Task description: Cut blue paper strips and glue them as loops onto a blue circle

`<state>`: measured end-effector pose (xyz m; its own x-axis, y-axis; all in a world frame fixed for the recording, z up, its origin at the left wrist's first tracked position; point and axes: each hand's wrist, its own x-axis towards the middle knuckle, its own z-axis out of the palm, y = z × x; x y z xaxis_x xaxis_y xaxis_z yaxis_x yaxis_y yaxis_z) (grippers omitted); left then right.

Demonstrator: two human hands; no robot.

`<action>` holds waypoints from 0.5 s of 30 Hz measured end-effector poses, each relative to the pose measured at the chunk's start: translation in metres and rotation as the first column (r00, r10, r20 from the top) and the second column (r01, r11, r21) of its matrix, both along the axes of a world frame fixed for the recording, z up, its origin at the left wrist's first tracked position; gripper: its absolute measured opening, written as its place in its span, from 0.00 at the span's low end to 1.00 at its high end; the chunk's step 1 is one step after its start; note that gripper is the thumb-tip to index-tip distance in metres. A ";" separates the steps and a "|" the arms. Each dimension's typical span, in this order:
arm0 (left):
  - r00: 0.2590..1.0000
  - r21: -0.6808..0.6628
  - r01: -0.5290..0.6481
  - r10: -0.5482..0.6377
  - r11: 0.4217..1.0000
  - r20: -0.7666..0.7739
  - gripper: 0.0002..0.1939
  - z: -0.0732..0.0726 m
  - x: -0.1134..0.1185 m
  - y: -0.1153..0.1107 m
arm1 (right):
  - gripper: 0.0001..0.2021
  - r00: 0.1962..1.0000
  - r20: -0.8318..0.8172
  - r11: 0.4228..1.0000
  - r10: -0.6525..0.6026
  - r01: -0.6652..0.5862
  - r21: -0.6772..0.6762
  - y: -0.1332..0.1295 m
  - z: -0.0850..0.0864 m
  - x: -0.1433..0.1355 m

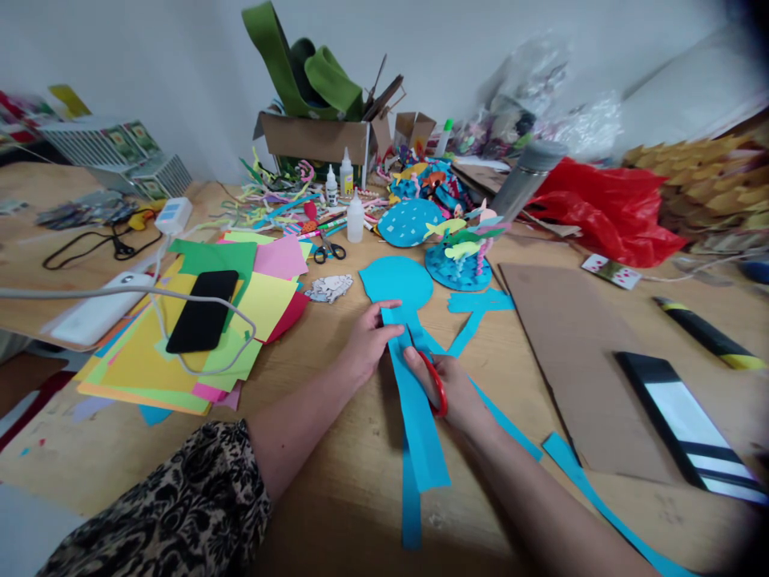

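Coloured sheets: stacked at the left of the counter (pixel 336 481), a black phone (pixel 207 320) on top; well apart from the cutting.
Left hand: the hand (pixel 368 340) has thumb and forefinger pinching the blue paper strip (pixel 414 409) near its far end; best kept flat and taut, fingertips beside the cutting line and clear of the blades.
Blue disc: the rounded blue piece (pixel 396 276) lies just beyond that pinch; whether it joins the strip, I cannot tell.
Blue strip: between the two hands, its near end reaching toward the person; turning the paper, rather than the wrist, should keep the edge even.
Red-handled scissors: the scissors (pixel 440 386) sit at the strip's right side, blades mostly hidden; long, steady closes should suit this narrow paper.
Right hand: the hand (pixel 461 394) has its fingers wrapped around the handles, thumb uppermost.
Loose strips: another blue length (pixel 510 429) runs just beside the right hand; worth keeping from under the blades.
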<state>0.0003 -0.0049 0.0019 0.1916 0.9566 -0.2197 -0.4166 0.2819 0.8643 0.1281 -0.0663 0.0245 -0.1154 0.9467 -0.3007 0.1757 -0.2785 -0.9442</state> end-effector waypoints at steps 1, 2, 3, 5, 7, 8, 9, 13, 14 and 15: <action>1.000 -0.001 0.004 -0.004 1.000 0.001 0.24 0.000 0.000 0.000 | 0.28 1.000 0.001 1.000 -0.002 0.002 -0.002 0.000 -0.001 0.000; 1.000 -0.002 0.005 -0.005 1.000 0.001 0.24 0.001 0.000 0.000 | 0.28 1.000 0.004 1.000 -0.003 0.003 -0.004 0.000 -0.001 0.000; 1.000 -0.003 0.006 -0.006 1.000 0.001 0.24 0.001 0.000 0.000 | 0.28 1.000 0.006 1.000 -0.001 0.002 -0.004 0.000 -0.001 0.000; 1.000 -0.001 0.007 -0.007 1.000 0.002 0.24 0.001 -0.001 0.000 | 0.29 1.000 -0.001 1.000 0.002 -0.002 0.006 0.000 0.000 0.000; 1.000 0.005 0.007 -0.007 1.000 -0.001 0.25 0.000 -0.001 0.000 | 0.28 1.000 -0.014 1.000 0.007 -0.007 0.023 0.000 0.002 0.000; 1.000 0.008 0.009 -0.009 1.000 -0.004 0.25 0.000 -0.001 0.000 | 0.28 1.000 -0.019 1.000 0.006 -0.006 0.030 0.000 0.002 0.000; 1.000 0.012 0.009 -0.009 1.000 -0.007 0.25 0.000 -0.001 0.000 | 0.28 1.000 -0.018 0.999 0.004 -0.003 0.033 0.000 0.003 0.000; 1.000 0.020 -0.012 0.012 1.000 -0.019 0.23 -0.001 0.000 0.000 | 0.29 0.999 0.034 1.000 -0.007 0.008 -0.014 -0.002 0.002 -0.002; 0.999 0.022 -0.024 0.025 0.999 -0.022 0.23 -0.001 -0.001 0.001 | 0.30 0.999 0.055 0.999 -0.004 0.006 -0.035 -0.003 0.001 -0.002; 0.999 0.024 -0.036 0.037 0.999 -0.025 0.23 -0.001 -0.001 0.001 | 0.30 0.997 0.071 0.998 0.006 -0.002 -0.058 -0.003 0.000 -0.003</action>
<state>-0.0005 -0.0035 0.0009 0.1510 0.9678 -0.2012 -0.4043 0.2463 0.8808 0.1255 -0.0697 0.0242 -0.0953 0.9272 -0.3623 0.2434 -0.3312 -0.9116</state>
